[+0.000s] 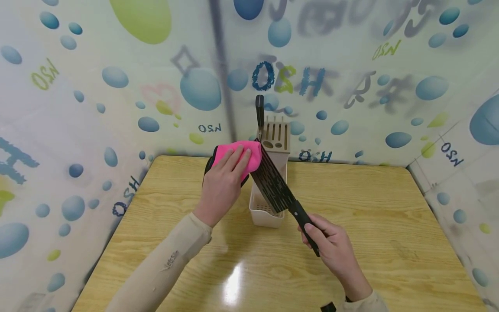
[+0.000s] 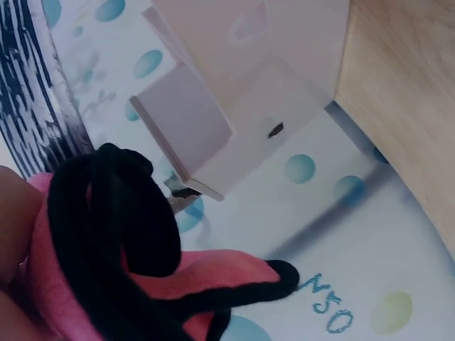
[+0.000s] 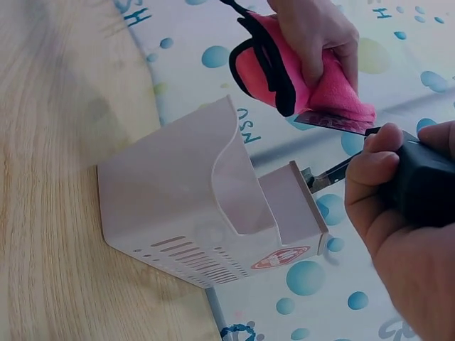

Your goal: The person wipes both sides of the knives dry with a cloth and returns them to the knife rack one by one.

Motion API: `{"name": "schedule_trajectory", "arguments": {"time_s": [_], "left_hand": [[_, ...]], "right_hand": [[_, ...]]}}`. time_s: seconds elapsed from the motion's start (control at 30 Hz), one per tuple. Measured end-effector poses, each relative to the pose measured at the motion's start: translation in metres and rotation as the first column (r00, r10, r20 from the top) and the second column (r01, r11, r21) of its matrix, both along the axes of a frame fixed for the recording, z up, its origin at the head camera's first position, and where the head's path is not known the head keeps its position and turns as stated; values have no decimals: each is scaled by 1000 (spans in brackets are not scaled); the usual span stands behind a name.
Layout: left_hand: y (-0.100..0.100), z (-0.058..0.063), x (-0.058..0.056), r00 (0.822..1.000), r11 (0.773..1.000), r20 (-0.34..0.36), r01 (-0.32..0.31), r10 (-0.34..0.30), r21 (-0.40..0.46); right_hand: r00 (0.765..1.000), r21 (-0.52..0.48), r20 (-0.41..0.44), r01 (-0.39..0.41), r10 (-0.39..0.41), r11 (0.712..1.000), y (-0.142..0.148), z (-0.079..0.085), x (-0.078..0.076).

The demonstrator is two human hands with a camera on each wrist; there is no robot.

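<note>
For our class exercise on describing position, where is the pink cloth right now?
In the head view, the pink cloth is just left of centre, in the left hand, against the far end of the cleaver and left of the knife holder.

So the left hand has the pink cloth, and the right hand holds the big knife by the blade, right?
Not the blade: the head view shows the right hand holding the big knife by its handle. The left hand has the pink cloth.

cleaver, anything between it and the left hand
Yes: the pink cloth, held in the left hand, lies between that hand and the far end of the cleaver's blade. The right hand grips the handle.
</note>
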State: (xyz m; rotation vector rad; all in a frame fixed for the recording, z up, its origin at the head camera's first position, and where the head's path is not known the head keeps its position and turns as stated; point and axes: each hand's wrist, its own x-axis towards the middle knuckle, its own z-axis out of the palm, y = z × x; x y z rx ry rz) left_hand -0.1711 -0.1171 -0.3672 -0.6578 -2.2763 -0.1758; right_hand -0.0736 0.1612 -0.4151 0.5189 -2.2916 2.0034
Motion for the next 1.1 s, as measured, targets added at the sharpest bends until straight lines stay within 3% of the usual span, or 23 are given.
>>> {"name": "schedule_trajectory", "arguments": {"time_s": [0.3, 0.53, 0.8, 1.1], "left_hand": [[11, 2, 7, 1000, 998, -9, 4, -5, -57], [17, 3, 10, 999, 999, -26, 26, -26, -24], [15, 8, 7, 1000, 1000, 9, -16, 16, 9], [16, 9, 10, 999, 999, 35, -36, 36, -19]], "right_hand": [[999, -2, -43, 7, -7, 1000, -4, -2, -1], [999, 11, -36, 14, -14, 1000, -5, -1, -1], [994, 17, -109, -12, 14, 1000, -5, -4, -1], [995, 3, -101, -7, 7, 1000, -8, -3, 1]]}}
